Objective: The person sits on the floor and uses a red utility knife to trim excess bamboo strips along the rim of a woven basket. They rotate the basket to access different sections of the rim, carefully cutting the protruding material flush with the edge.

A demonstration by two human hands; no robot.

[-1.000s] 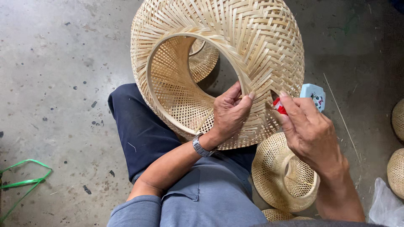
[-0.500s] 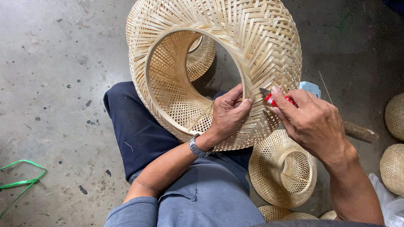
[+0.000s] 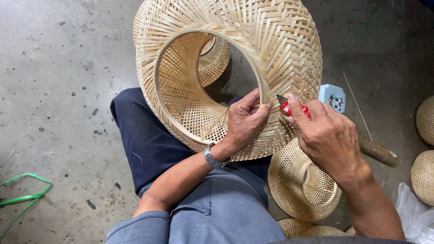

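At about eight o'clock a loop of green strap lies on the grey concrete floor. Toward the centre, a large woven bamboo basket rests tilted on the person's lap, on the dark trouser leg, its round open mouth facing the camera. The left hand, a watch at its wrist, is closed on the basket's rim at roughly four o'clock of the opening, thumb inside the hoop and fingers outside. Just beside it at three o'clock, the right hand is closed around a red-handled blade, whose tip touches the rim. Behind it lies a pale blue tape dispenser; at five o'clock smaller woven baskets sit on the floor.
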